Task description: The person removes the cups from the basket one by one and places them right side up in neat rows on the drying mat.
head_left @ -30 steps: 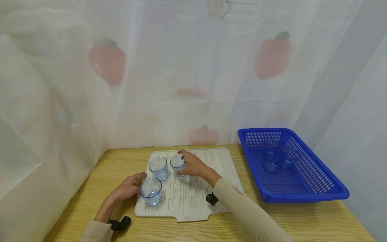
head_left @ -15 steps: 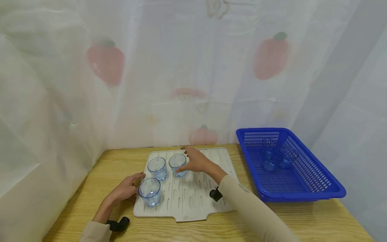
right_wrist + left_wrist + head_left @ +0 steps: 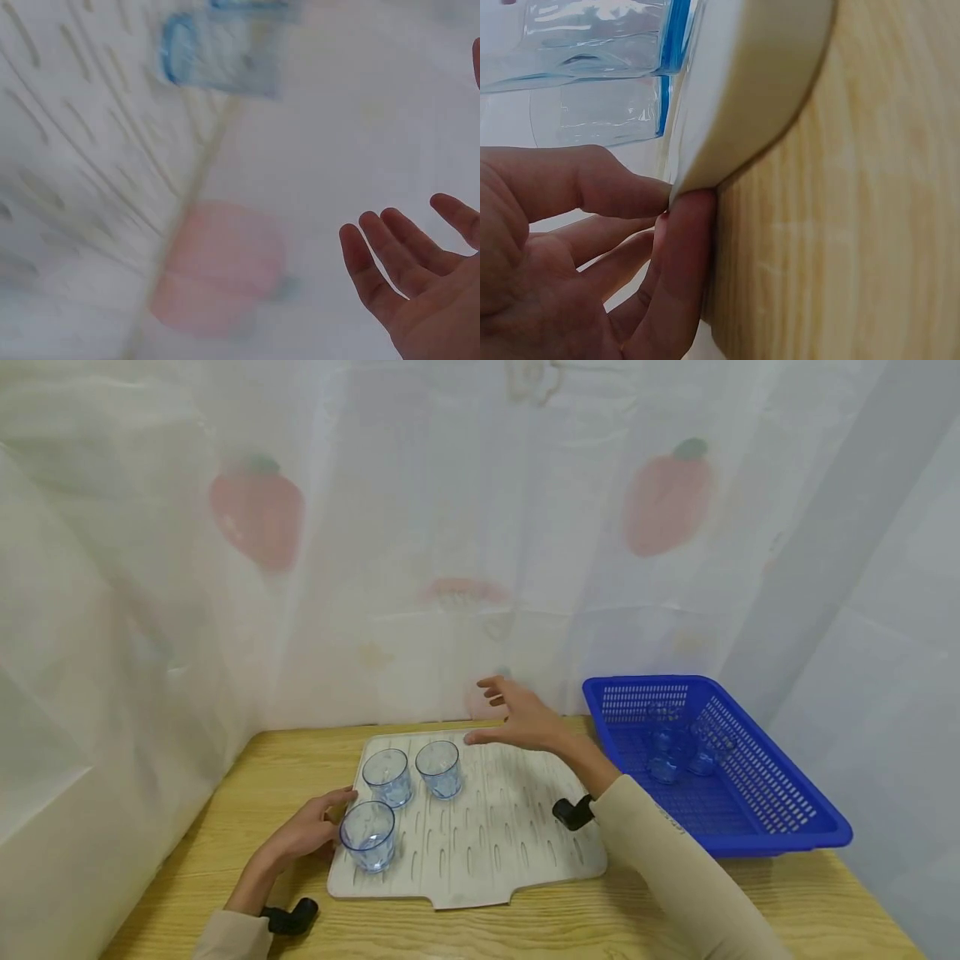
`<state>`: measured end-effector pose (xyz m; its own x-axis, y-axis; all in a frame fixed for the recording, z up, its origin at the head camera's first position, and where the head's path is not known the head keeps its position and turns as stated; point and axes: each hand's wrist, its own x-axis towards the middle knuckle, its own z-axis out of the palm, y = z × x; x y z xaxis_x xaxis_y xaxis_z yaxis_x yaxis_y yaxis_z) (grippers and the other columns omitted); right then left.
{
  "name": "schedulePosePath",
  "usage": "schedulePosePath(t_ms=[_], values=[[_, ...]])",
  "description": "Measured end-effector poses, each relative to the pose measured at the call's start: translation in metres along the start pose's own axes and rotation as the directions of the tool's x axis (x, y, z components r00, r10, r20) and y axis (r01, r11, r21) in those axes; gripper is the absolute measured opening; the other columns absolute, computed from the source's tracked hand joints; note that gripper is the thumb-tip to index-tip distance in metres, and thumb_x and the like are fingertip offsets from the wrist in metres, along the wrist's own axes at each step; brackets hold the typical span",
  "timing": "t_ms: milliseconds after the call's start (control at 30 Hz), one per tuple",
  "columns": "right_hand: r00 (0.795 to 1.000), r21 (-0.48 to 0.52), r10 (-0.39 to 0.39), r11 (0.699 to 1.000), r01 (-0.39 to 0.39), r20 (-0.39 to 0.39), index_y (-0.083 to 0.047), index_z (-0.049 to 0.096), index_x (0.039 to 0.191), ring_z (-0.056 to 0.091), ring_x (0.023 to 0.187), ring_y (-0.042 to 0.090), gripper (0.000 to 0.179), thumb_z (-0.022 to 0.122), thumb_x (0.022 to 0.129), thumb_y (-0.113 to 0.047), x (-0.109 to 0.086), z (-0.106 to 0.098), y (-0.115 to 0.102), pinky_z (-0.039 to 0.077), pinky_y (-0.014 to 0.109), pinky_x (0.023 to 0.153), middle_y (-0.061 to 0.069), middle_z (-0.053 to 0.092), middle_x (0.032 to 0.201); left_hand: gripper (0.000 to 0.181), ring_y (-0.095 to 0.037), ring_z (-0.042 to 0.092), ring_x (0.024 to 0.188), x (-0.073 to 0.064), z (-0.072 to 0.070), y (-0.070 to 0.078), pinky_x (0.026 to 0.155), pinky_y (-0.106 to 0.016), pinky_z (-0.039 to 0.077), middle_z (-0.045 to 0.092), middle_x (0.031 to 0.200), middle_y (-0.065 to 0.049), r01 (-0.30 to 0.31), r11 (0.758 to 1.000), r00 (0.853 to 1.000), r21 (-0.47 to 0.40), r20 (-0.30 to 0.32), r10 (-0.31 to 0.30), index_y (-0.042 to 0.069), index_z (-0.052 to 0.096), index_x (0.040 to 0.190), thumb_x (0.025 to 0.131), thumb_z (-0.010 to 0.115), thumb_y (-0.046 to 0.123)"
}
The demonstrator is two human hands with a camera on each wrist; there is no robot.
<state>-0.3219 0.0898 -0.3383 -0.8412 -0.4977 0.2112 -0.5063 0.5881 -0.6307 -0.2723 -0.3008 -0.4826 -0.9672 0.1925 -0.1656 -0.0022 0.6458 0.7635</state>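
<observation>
A cream ridged draining board [image 3: 480, 852] lies on the table, its spout edge toward me. Three clear blue-tinted glasses stand upright on its left half: a front glass [image 3: 367, 837], a back-left glass [image 3: 387, 778] and a back-middle glass [image 3: 439, 770]. My left hand [image 3: 303, 831] holds the board's left edge, beside the front glass; in the left wrist view its fingertips [image 3: 690, 214] pinch the rim. My right hand [image 3: 528, 718] hangs in the air above the board's back right, fingers spread and apart from the glasses. In the right wrist view that hand [image 3: 420, 285] holds nothing.
A blue plastic basket [image 3: 757, 843] stands on the right of the wooden table [image 3: 300, 760], with several small glasses [image 3: 663, 768] at its back. A white curtain [image 3: 450, 527] printed with fruit hangs behind and at the sides.
My right hand has come off the back-middle glass, rising and moving right with its fingers spreading. That glass stays standing on the board. The left hand keeps its place at the board's edge.
</observation>
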Motion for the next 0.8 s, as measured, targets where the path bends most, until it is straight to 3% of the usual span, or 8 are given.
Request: schedulePosePath(t_ms=[233, 433, 600, 800], values=[[0.992, 0.026, 0.055, 0.998, -0.052, -0.117, -0.012, 0.033, 0.16, 0.044, 0.145, 0.04, 0.083, 0.074, 0.093, -0.038, -0.022, -0.068, 0.025, 0.045, 0.057, 0.111, 0.021, 0.044, 0.159, 0.075, -0.039, 0.046, 0.119, 0.0, 0.0, 0.002, 0.073, -0.036, 0.049, 0.027, 0.166, -0.029, 0.0, 1.0, 1.0, -0.01, -0.001, 0.0, -0.004, 0.045, 0.152, 0.078, 0.06, -0.006], [0.966, 0.023, 0.16, 0.987, -0.159, -0.205, -0.013, 0.029, 0.162, 0.039, 0.148, 0.043, 0.082, 0.068, 0.096, -0.043, -0.047, -0.118, 0.055, 0.038, 0.063, 0.115, 0.022, 0.04, 0.162, 0.075, -0.033, 0.052, 0.108, 0.001, 0.0, -0.001, 0.066, -0.037, 0.051, 0.028, 0.166, -0.029, 0.008, 1.0, 1.0, -0.014, 0.0, -0.008, -0.003, 0.046, 0.152, 0.078, 0.059, -0.006], [0.943, 0.026, 0.225, 0.974, -0.226, -0.246, -0.008, 0.026, 0.163, 0.036, 0.148, 0.047, 0.082, 0.062, 0.099, -0.046, -0.068, -0.147, 0.084, 0.035, 0.067, 0.114, 0.028, 0.037, 0.161, 0.075, -0.03, 0.054, 0.103, 0.001, 0.001, -0.002, 0.064, -0.038, 0.052, 0.027, 0.166, -0.029, 0.025, 0.999, 1.0, -0.033, 0.0, -0.025, -0.002, 0.046, 0.152, 0.079, 0.058, -0.006], [0.926, -0.042, 0.277, 0.954, -0.297, -0.256, 0.003, 0.024, 0.16, 0.036, 0.144, 0.054, 0.076, 0.055, 0.104, -0.039, -0.094, -0.164, 0.127, 0.034, 0.069, 0.113, 0.036, 0.035, 0.158, 0.075, -0.033, 0.053, 0.108, 0.001, 0.0, -0.003, 0.065, -0.038, 0.052, 0.026, 0.166, -0.03, 0.03, 0.999, 1.0, -0.037, -0.002, -0.03, -0.003, 0.045, 0.152, 0.079, 0.058, -0.006]])
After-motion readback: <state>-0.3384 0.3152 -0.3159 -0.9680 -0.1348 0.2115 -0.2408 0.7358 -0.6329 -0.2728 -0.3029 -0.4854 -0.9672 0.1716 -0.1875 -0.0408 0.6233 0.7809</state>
